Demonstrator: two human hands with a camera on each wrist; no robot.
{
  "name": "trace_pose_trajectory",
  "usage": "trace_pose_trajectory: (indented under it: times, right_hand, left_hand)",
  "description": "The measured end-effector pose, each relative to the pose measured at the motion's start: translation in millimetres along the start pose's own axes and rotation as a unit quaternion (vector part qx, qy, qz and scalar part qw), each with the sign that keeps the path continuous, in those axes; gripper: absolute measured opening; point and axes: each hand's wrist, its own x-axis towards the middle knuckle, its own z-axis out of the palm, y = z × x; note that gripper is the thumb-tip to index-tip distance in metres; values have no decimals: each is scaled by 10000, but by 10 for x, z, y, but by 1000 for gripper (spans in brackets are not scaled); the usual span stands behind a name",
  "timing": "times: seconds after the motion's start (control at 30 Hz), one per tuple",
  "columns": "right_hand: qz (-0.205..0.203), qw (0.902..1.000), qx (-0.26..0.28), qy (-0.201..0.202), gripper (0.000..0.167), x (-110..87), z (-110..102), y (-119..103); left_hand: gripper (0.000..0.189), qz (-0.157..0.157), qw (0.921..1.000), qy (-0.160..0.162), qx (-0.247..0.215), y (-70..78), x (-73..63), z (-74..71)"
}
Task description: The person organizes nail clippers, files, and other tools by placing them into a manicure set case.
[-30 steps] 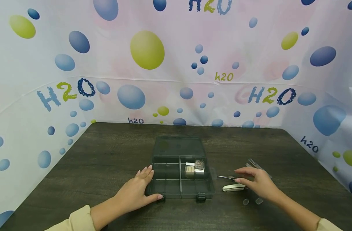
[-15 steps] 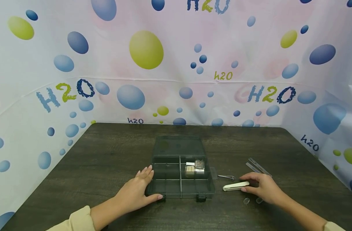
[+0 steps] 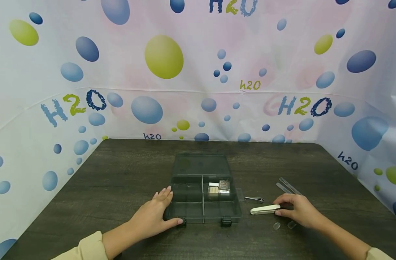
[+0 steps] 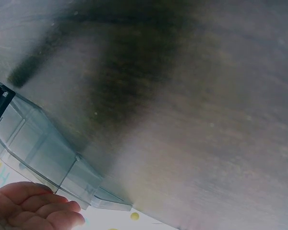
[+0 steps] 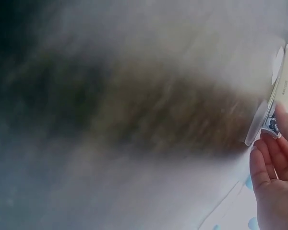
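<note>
An organizer box (image 3: 186,211) of dark see-through plastic stands with its lid (image 3: 201,164) folded back. My left hand (image 3: 153,216) rests along its left side, fingers straight, thumb at the front left latch. In the left wrist view the left hand (image 4: 36,208) shows beside the box wall (image 4: 43,143). My right hand (image 3: 298,209) pinches the right end of a cream nail clipper (image 3: 262,210). The right wrist view shows the clipper (image 5: 285,86) with its metal head between thumb and fingers of the right hand (image 5: 278,167).
Small packets (image 3: 218,188) sit in a right compartment of the box. A thin metal tool (image 3: 254,199) lies just right of the box. Two clear strips (image 3: 290,186) lie behind my right hand, and a small clear disc (image 3: 277,226) lies in front of the clipper.
My right hand has come away from near the thin metal tool, moving slightly right and onto the end of the nail clipper. The left hand and the box have stayed put.
</note>
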Motion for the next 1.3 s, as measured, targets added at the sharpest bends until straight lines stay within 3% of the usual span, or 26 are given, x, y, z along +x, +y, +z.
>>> trace_pose_trajectory:
  times: [0.43,1.0,1.3]
  right_hand:
    - [212,9988,86,-443,16,9,-53,-50]
    - [254,9994,93,-221,14,-17,-86,-126]
    - [-22,9970,768,-119,12,21,-180,-208]
  left_hand:
    - [85,69,10000,10,-31,1,-16,-18]
    - [84,57,10000,-13,-45,5,-17,-20]
    - [84,94,9999,58,-29,0,-20,-11]
